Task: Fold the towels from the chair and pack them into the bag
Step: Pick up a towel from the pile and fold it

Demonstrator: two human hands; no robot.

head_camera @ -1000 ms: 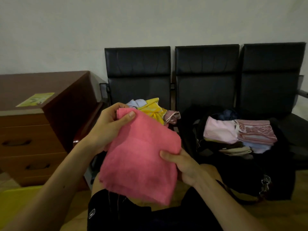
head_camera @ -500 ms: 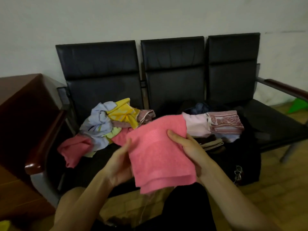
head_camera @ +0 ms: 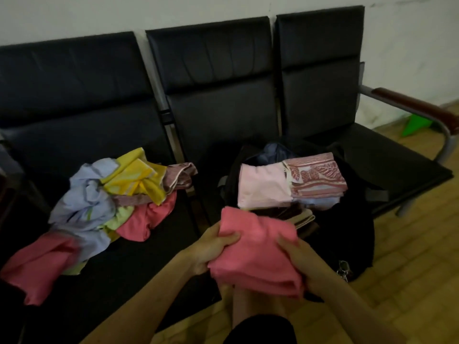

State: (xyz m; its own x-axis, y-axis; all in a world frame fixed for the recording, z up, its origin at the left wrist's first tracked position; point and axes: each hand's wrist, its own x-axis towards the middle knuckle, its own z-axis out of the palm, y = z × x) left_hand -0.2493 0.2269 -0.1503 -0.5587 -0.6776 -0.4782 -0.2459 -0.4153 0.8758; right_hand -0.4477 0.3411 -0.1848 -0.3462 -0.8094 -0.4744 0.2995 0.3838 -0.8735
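My left hand [head_camera: 211, 247] and right hand [head_camera: 301, 259] grip the folded pink towel [head_camera: 255, 254] by its sides (keeping folds together) near the bag [head_camera: 347, 234] rim.

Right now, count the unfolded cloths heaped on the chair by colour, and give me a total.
Coral pink cloths: 2
Light blue cloth: 1
Yellow cloth: 1
Light green cloth: 1
Mauve patterned cloth: 1
Total: 6, as far as the heap shows; its folds may hide more.
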